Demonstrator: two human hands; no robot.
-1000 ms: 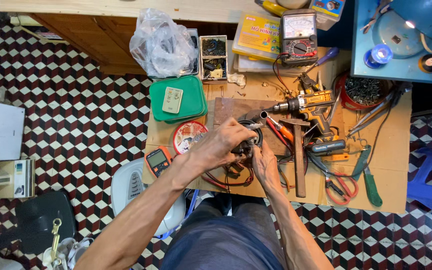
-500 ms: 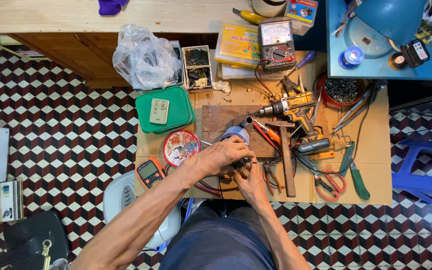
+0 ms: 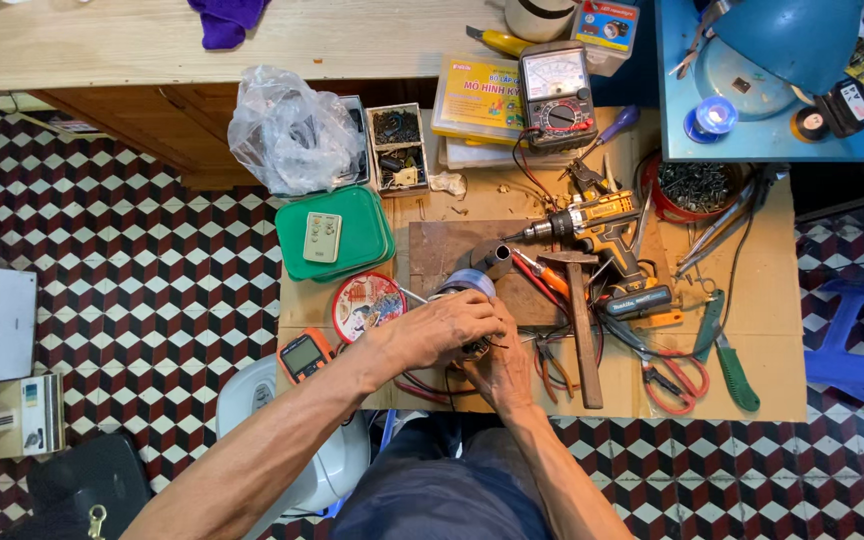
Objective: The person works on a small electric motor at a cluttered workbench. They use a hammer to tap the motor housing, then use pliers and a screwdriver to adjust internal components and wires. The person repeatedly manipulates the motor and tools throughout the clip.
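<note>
My left hand and my right hand are closed together around a small round motor-like part with dark wires, near the front edge of a low wooden worktable. The left hand covers the part from above; the right hand grips it from below. Its bluish-grey top shows just above my fingers, over a dark wooden board. Most of the part is hidden by my hands.
A cordless drill, hammer, pliers, scissors and screwdrivers lie to the right. A green box, round tin, orange meter, analogue multimeter and plastic bag sit left and behind. Checkered floor surrounds.
The view has shifted slightly, so the table sits a little lower and to the right in frame. Both hands stay closed on the part, with small finger movements only.
</note>
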